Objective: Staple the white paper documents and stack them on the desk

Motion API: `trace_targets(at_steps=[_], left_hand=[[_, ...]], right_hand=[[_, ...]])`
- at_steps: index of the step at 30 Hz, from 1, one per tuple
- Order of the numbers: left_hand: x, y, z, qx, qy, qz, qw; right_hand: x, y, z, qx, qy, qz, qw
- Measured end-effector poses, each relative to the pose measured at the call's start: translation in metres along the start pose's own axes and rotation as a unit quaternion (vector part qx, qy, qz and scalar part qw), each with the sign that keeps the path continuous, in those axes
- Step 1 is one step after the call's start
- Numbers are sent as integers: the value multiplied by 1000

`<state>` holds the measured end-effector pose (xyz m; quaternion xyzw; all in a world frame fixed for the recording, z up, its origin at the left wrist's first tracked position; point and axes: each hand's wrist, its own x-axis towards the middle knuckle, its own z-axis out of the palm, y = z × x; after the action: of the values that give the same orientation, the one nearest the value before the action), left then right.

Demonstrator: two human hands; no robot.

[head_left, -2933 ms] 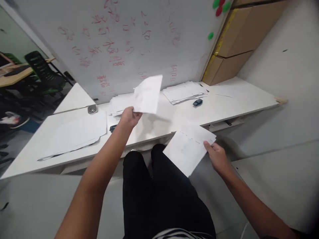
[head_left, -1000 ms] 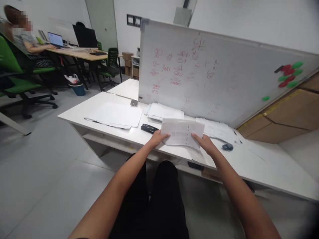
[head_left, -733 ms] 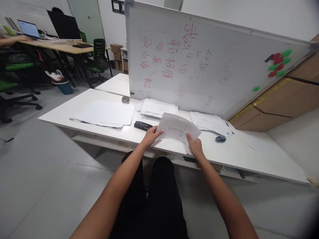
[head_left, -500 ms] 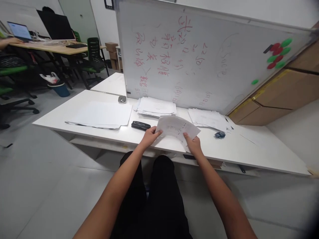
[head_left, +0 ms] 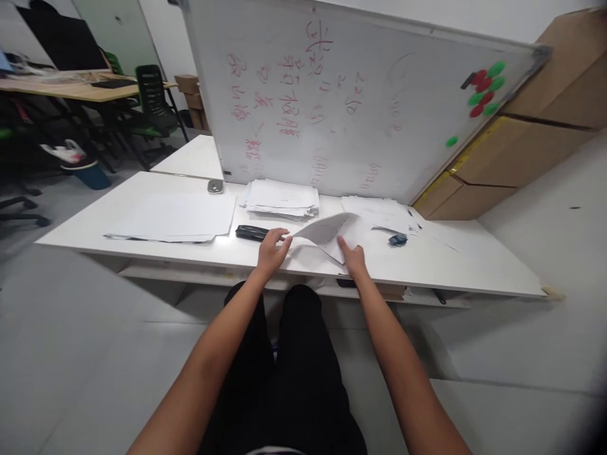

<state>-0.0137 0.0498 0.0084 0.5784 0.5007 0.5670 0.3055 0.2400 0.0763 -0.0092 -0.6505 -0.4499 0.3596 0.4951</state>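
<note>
A few sheets of paper are held over the front of the white desk, bowed and parted so that a gap shows between them. At their left edge, my left hand has its thumb and fingers closed on the paper. My right hand pinches the right side, thumb on top. Just left of my left hand lies a black stapler, partly covered by the fingers. Behind the held sheets sit a thick paper stack and, to the right, a flatter pile of papers.
Large white sheets lie on the left of the white desk, near a small grey device. A dark crumpled item rests at right. A whiteboard leans behind, beside cardboard boxes.
The held sheets have gone from a gently curved bundle with print facing up to a bent, parted shape. Both hands still grip them. The view has shifted to the right.
</note>
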Motion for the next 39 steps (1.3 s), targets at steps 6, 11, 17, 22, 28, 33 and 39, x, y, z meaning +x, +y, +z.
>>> trace_targets(at_steps=[6,11,17,22,28,33,39], left_hand=[[29,-6,-52,195,37,100,975],[59,-38,-88,375,-43,13,926],[64,-53,-88,434,-59,6,899],[62,-50,-92,354,-32,-2,935],[55,-51,-99,228,15,-16,973],[54,-52,-99,219,20,6,976],[52,-50,-97,221,36,13,974]], right_hand=[[4,3,-1,25,-69,-32,997],[-25,-5,-3,62,-123,36,990],[-92,-13,2,176,-48,67,981],[-112,-20,15,190,-116,131,966],[-119,-16,26,189,-152,140,960],[-122,-12,31,176,-143,125,966],[-128,-17,31,160,-125,121,972]])
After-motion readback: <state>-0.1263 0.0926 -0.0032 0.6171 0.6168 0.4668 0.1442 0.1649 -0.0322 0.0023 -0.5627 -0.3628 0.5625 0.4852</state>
